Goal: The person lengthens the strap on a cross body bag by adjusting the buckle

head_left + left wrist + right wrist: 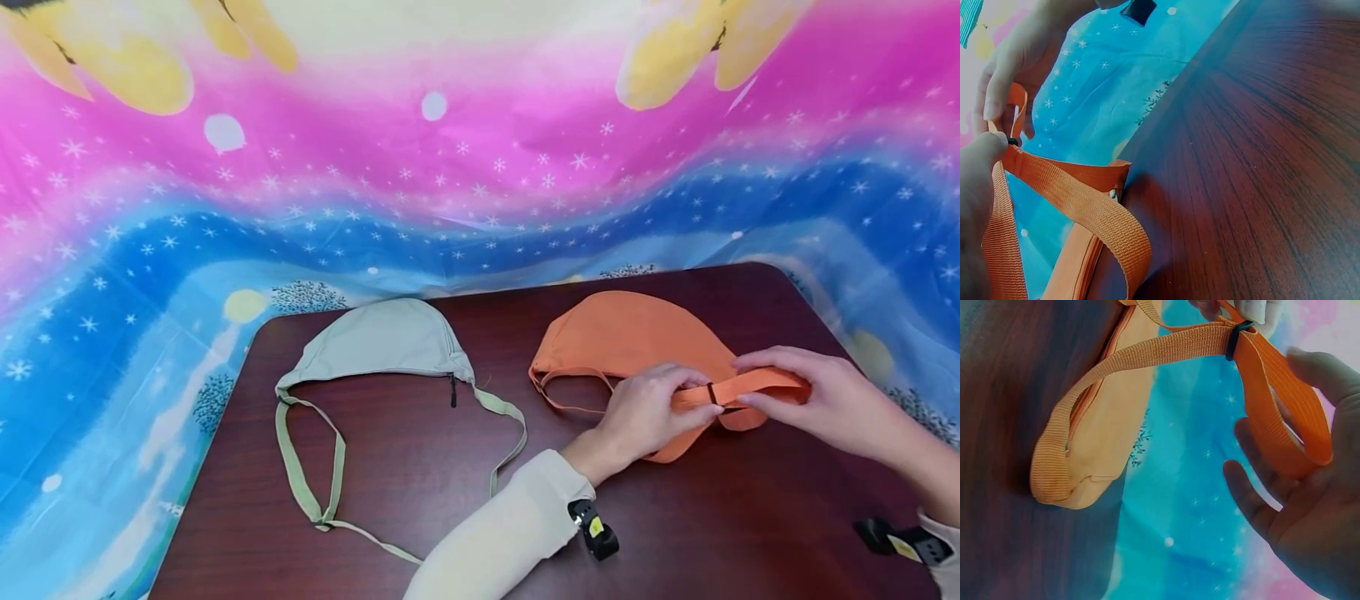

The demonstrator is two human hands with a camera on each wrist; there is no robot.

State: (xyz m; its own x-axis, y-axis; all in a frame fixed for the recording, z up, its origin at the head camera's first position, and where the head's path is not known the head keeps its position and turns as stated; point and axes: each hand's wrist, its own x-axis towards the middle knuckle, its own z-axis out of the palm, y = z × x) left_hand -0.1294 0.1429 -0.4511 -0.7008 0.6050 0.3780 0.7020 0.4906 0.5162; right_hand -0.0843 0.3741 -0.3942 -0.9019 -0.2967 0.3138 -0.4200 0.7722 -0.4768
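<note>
An orange crescent-shaped shoulder bag [630,329] lies on the right part of the table, its strap raised toward the hands. My left hand [645,408] pinches the strap right at a small black slider buckle [1235,340]. To the right of it, my right hand [832,400] holds the doubled strap loop [776,380] between thumb and fingers. In the right wrist view the loop spreads wide beyond the slider, with the thumb along its upper side. A long slack curve of strap [1094,209] hangs from the left hand toward the bag in the left wrist view.
On the left of the dark wooden table [420,467] lies a pale grey-green bag [382,342], its green strap [296,458] trailing forward under my left sleeve [502,533]. A colourful snowflake-patterned cloth [480,183] hangs behind the table's rounded edge.
</note>
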